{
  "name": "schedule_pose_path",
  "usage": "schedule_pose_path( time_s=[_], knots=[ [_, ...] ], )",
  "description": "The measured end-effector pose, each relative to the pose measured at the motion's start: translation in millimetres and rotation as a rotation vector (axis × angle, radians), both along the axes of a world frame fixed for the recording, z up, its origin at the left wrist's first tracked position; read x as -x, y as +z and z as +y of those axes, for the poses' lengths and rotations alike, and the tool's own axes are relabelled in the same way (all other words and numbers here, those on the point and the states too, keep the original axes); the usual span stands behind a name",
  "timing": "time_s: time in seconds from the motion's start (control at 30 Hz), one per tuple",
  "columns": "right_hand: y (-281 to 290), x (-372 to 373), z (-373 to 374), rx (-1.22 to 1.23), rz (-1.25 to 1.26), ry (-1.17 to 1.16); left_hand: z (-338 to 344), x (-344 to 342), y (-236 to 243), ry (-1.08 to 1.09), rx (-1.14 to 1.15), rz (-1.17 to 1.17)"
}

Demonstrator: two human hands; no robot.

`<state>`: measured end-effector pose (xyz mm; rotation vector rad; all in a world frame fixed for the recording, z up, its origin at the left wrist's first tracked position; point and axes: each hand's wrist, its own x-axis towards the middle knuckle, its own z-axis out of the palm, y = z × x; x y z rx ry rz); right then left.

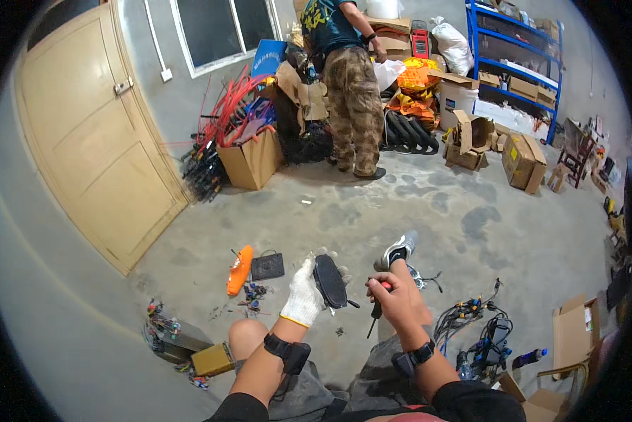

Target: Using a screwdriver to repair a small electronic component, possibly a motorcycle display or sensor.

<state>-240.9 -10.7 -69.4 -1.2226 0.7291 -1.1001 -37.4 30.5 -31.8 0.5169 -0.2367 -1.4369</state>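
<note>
My left hand (302,297), in a white knit glove, grips a long black casing with rounded ends (330,283). A short dark stub sticks out at the casing's lower end. To its right, my bare right hand (394,301) is closed around a screwdriver (376,310) with a red and black handle. Its thin shaft points down, apart from the casing. On the floor left of my gloved hand lie an orange shell-like piece (240,270), a flat black box (267,266) and a scatter of small parts (254,295). Tiny dark pieces (340,330) lie below the casing.
Tangled black cables (463,316) and a dark bottle (530,358) lie to my right. Metal boxes with wires (182,343) stand at my left. Farther off, a person (354,91) stands facing piled goods, between a carton of red tubing (252,160) and blue shelving (516,67).
</note>
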Motion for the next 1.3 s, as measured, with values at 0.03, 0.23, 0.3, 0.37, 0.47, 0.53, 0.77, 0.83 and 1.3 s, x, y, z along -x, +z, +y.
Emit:
schedule_pose_path(
  time_s=[0.03, 0.23, 0.3, 0.37, 0.47, 0.53, 0.77, 0.83, 1.3],
  knots=[
    [-2.6, -1.8, 1.4, -0.005, -0.007, 0.023, -4.2, -3.6, -10.7, 0.007, -0.014, 0.006],
    [-8.4, -22.6, 8.7, 0.039, 0.264, -0.022, -14.7, -17.9, -47.2, -0.005, -0.141, 0.039],
    [-3.3, -32.4, 11.3, -0.074, 0.174, 0.024, -18.5, -21.1, -49.4, -0.01, -0.074, 0.087],
    [3.7, -41.4, 13.4, -0.025, 0.247, 0.029, -19.3, -26.2, -50.3, -0.037, -0.034, 0.095],
    [14.1, -53.4, 15.5, 0.106, 0.358, 0.038, -19.1, -30.3, -50.6, -0.007, 0.024, 0.249],
    [19.6, -61.4, 15.0, 0.101, 0.351, 0.053, -19.0, -33.3, -48.3, -0.043, 0.162, 0.301],
    [30.4, -82.1, 8.2, 0.461, 0.653, -0.048, -21.8, -33.7, -34.0, 0.09, 0.128, 0.232],
    [33.5, -86.5, 10.6, 0.467, 0.621, -0.049, -18.1, -34.5, -32.6, 0.115, 0.06, 0.237],
    [25.9, -98.2, 16.3, 0.947, 0.684, -0.138, -23.4, -16.2, -47.7, 0.198, 0.034, 0.037]
  ],
)
